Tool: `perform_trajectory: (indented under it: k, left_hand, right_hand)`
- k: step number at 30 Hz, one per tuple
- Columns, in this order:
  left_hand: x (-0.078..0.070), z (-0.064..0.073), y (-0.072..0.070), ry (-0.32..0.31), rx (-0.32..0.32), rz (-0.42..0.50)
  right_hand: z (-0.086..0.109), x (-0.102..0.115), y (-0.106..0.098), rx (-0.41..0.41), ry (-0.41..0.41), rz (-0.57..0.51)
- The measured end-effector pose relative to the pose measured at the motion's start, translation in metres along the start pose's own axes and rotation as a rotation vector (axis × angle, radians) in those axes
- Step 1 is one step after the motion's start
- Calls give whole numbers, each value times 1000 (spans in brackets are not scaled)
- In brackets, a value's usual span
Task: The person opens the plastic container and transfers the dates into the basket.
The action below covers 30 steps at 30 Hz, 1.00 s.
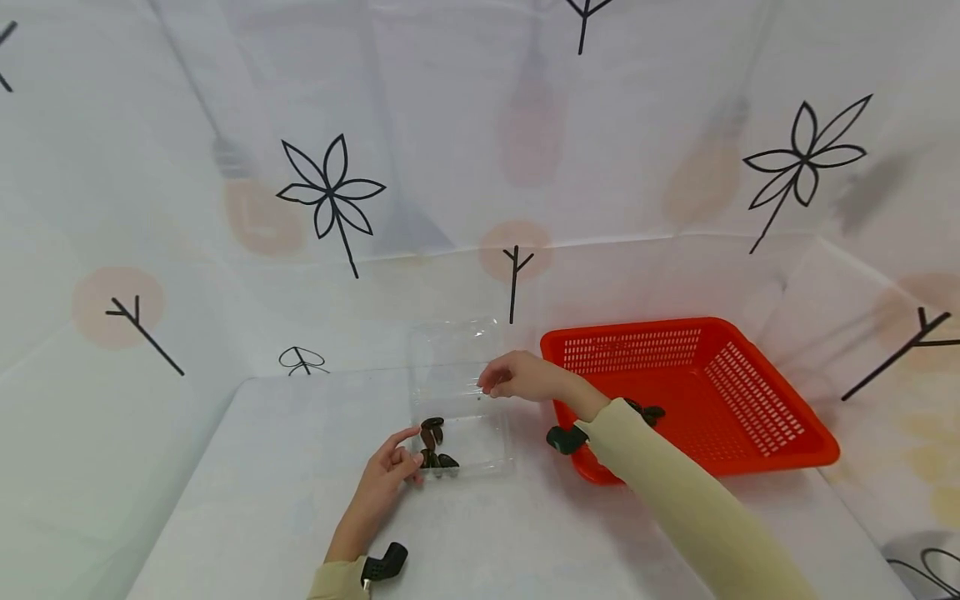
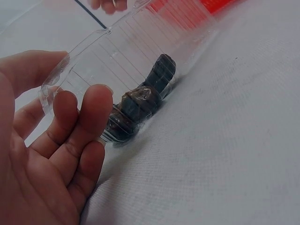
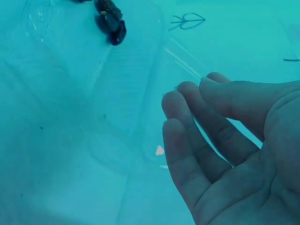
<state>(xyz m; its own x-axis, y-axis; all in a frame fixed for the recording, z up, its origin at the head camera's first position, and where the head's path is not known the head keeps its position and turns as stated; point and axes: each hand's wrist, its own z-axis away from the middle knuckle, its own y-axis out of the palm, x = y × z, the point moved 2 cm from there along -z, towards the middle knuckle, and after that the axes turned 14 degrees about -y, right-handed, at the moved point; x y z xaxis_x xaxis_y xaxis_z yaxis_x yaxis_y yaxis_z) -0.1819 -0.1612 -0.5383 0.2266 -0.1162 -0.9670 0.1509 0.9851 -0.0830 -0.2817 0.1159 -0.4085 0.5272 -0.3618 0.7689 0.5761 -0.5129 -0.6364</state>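
Observation:
My left hand (image 1: 388, 471) grips the front left edge of a clear plastic box (image 1: 483, 446), with fingers curled against its wall in the left wrist view. Several dark brown, oval, shell-like pieces (image 1: 431, 435) lie inside along its left side. They look dark and glossy through the wall (image 2: 140, 103); their exact kind is unclear. The box's clear lid (image 1: 450, 350) stands raised at the back. Above the box's right side hovers my right hand (image 1: 525, 377), its fingers loosely bent and holding nothing. The right wrist view is tinted blue.
A red slotted plastic basket (image 1: 735, 417) stands on the right, close to the box. A few similar dark pieces (image 1: 652, 412) lie in it, partly behind my right sleeve. White patterned cloth (image 1: 480, 533) covers the table, and printed sheeting (image 1: 450, 167) rises behind and at the sides.

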Motion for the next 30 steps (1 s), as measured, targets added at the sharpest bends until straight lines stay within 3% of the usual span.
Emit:
perform_trajectory:
  k: [19,30]
  left_hand:
    - [-1,3,1,-29,-18,-17]
    - [-2,1,1,-35,-19,-15]
  right_hand:
    - [-35,-13,47,101,78,-47]
    - [-49,-13,63,182,115,-49]
